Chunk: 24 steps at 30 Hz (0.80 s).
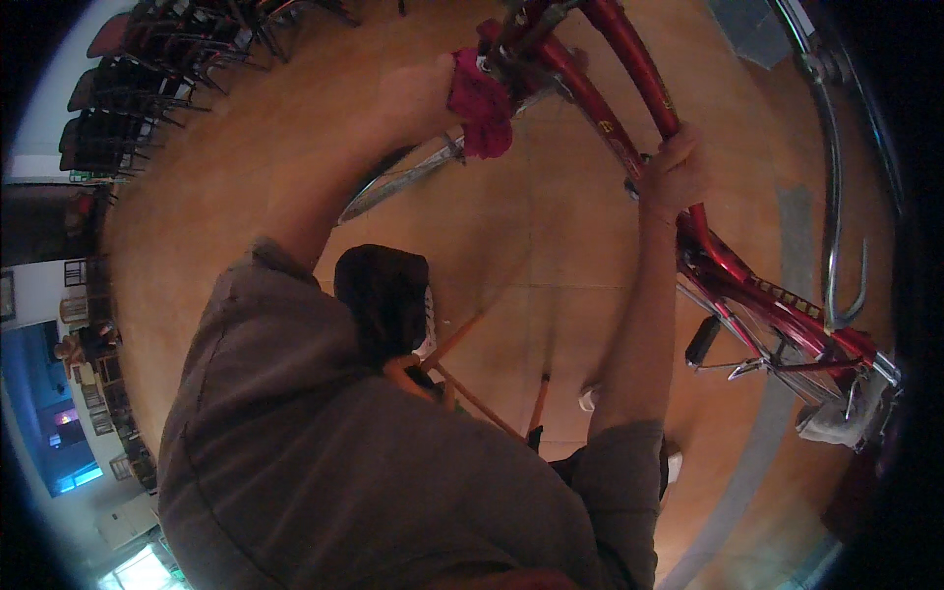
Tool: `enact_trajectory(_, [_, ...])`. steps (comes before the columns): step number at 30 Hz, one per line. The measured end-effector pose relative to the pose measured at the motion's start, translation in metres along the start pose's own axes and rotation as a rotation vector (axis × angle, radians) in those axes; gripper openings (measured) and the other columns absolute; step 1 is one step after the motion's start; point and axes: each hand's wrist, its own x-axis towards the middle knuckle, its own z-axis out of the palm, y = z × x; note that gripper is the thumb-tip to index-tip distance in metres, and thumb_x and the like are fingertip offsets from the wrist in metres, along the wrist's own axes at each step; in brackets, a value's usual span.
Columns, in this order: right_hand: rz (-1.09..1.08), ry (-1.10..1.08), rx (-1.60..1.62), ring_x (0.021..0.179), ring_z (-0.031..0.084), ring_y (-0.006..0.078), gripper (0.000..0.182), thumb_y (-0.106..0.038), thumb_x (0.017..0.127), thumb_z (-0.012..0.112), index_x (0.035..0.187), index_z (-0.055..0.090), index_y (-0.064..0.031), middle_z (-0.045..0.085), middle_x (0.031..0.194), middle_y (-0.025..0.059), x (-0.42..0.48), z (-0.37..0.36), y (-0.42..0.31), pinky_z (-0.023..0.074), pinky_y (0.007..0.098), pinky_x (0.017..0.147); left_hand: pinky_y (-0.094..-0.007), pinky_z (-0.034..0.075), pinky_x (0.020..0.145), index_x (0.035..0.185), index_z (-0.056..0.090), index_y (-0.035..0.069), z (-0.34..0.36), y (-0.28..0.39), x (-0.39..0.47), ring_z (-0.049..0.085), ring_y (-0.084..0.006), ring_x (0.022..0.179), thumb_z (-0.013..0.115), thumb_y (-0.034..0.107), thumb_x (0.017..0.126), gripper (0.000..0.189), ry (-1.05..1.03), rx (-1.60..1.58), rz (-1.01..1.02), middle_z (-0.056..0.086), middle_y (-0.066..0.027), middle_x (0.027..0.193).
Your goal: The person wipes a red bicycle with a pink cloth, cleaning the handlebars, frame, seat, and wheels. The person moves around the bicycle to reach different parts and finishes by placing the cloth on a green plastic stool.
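A red bicycle frame [612, 122] runs from the top of the view down to the right. My right hand [675, 173] is wrapped around its tubes near the middle. A magenta cloth [488, 136] covers most of my left hand [451, 85], which holds it against the upper end of the frame, by some metal parts. The fingers there are hidden. Beneath my left forearm shows part of a wheel rim [402, 177]. Lower on the bicycle, a black pedal [702, 341] sticks out. A grey cloth [844, 419] hangs by the frame's lower right end.
Orange legs [468, 335] of a stand or stool rise below my arms, beside a dark rounded object [380, 295]. A curved chrome tube [833, 184] stands at right. Grey tape [745, 472] crosses the tan floor [243, 147]. Stacked chairs [140, 88] line the upper left.
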Motion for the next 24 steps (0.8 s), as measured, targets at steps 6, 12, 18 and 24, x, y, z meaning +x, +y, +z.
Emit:
enact_trajectory(6, [0.003, -0.038, -0.108, 0.053, 0.057, 0.0256, 0.041, -0.032, 0.091, 0.029, 0.076, 0.06, -0.0092, 0.056, 0.058, 0.0066, -0.003, 0.003, 0.009, 0.0413, 0.0356, 0.047, -0.0433, 0.044, 0.074, 0.109, 0.049, 0.006, 0.004, -0.03, -0.037, 0.057, -0.0364, 0.086, 0.061, 0.034, 0.074, 0.046, 0.08, -0.129, 0.122, 0.06, -0.0178, 0.092])
enact_trajectory(12, [0.06, -0.019, -0.031, 0.053, 0.056, 0.0232, 0.041, -0.033, 0.09, 0.032, 0.075, 0.059, -0.0061, 0.056, 0.058, 0.0077, -0.001, 0.001, 0.004, 0.0412, 0.0354, 0.048, -0.0411, 0.042, 0.079, 0.109, 0.051, 0.006, -0.015, -0.044, -0.095, 0.053, -0.0359, 0.094, 0.061, 0.026, 0.075, 0.041, -0.065, -0.281, -0.046, 0.058, -0.0188, 0.099])
enact_trajectory(18, [0.071, -0.041, 0.065, 0.054, 0.057, 0.0222, 0.044, -0.037, 0.089, 0.033, 0.076, 0.058, -0.0036, 0.057, 0.06, 0.0088, 0.0, -0.004, -0.002, 0.0416, 0.0364, 0.049, -0.0382, 0.041, 0.084, 0.114, 0.05, 0.006, 0.011, -0.076, -0.147, 0.052, -0.0321, 0.099, 0.058, 0.023, 0.078, 0.041, -0.031, -0.42, -0.195, 0.056, -0.0178, 0.106])
enact_trajectory(24, [0.167, -0.095, 0.037, 0.055, 0.055, 0.0228, 0.048, -0.04, 0.09, 0.033, 0.074, 0.056, -0.0008, 0.056, 0.06, 0.0093, -0.003, -0.003, -0.002, 0.041, 0.0362, 0.05, -0.0375, 0.04, 0.092, 0.119, 0.044, 0.004, 0.061, -0.157, -0.222, 0.047, -0.0242, 0.109, 0.035, 0.028, 0.093, 0.037, 0.918, -1.58, -0.658, 0.048, -0.0061, 0.119])
